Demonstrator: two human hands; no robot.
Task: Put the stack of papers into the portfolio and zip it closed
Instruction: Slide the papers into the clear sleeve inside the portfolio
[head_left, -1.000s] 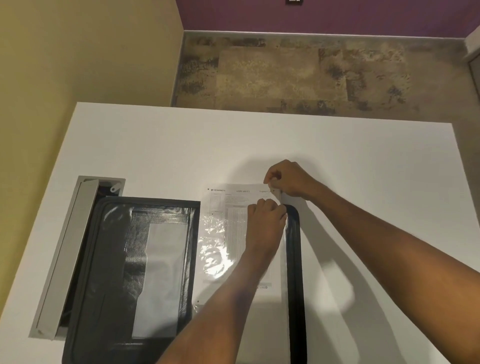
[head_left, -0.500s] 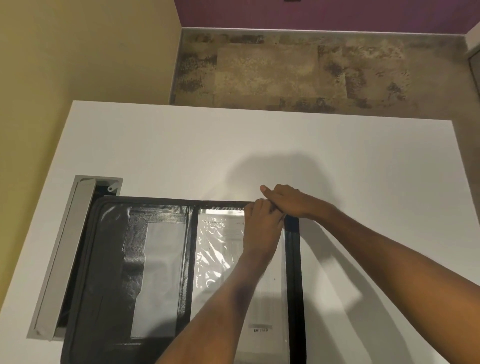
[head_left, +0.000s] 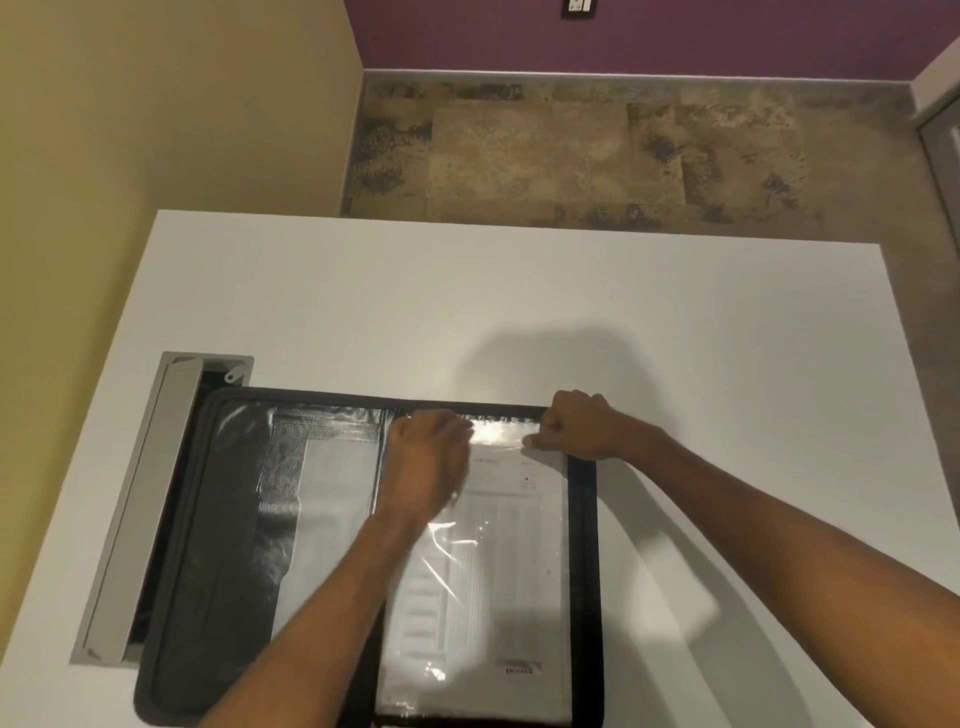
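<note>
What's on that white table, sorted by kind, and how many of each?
Black zip portfolio, lying open: 1
Stack of papers in clear plastic, on its right half: 1
Grey cable hatch set into the table: 1
Hands on the papers' top edge: 2, left hand and right hand
Total: 5

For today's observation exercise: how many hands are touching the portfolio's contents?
2: the left hand near the spine, the right hand at the top right corner of the papers.
</note>
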